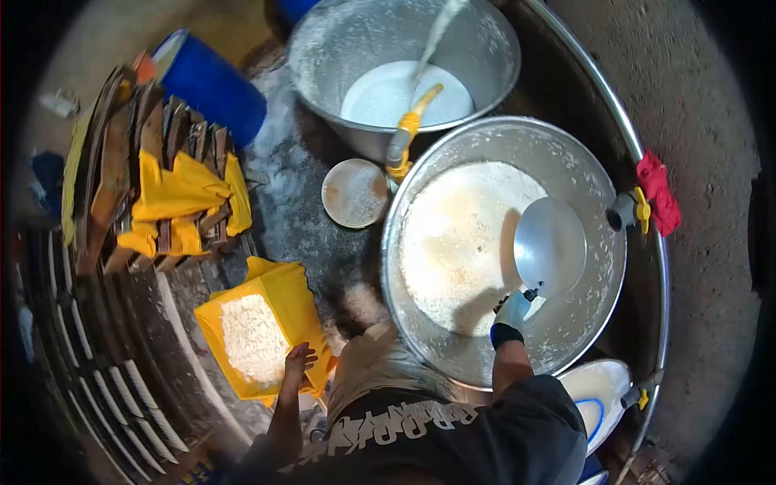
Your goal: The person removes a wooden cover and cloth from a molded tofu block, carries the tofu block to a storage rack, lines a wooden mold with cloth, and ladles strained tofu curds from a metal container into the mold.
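Observation:
My right hand (pixel 512 312), in a pale glove with a dark cuff, grips a round metal scoop (pixel 550 242) at its near edge. The scoop is over the right side of a large metal vat (pixel 594 323) that holds a whitish, lumpy mass (pixel 453 242). My left hand (pixel 300 360) is bare, at the right edge of a box lined with yellow cloth (pixel 301 301). White crumbly stuff (pixel 252 339) fills the box. The fingers of my left hand are slightly apart, and nothing shows in them.
Liquid pours into a second metal vat (pixel 323 65) beyond. A yellow-wrapped pipe (pixel 408 133) and a round container (pixel 354 193) stand between. Stacked wooden frames (pixel 113 178) and a blue barrel (pixel 218 93) are at left. A metal pipe (pixel 602 89) curves along the right.

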